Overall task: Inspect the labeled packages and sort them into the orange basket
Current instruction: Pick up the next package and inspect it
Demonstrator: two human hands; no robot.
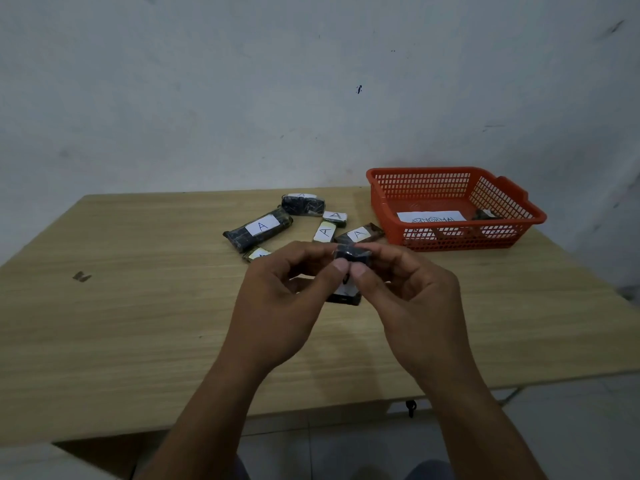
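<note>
Both hands meet over the middle of the wooden counter [138, 306], pinching one small black-wrapped package [351, 257] between them. The left hand [277, 306] has its thumb and curled fingers on the package's left end; the right hand [412, 299] grips the right end the same way, the two thumbs side by side on the near face. Its white label is not readable from here; a pale patch shows just below the thumbs.

Beyond the hands lie the remaining packages: a long one marked A [258, 228], a squat one [303, 204] near the far edge, and three smaller ones marked A [335, 217] [325, 232] [360, 234] closer to the orange basket [384, 209]. Another [258, 253] is partly hidden by the left hand. The basket sits at the right rear of the counter, holding a paper sign reading ABNORMAL [431, 217] and one dark package [486, 214].

The main risk is probably a wrong sort: with thumbs covering part of the wrapper, a flaw or label could be missed. The fingertip-only grip on slick film could also let the package slip onto the pile below and get mixed in.
</note>
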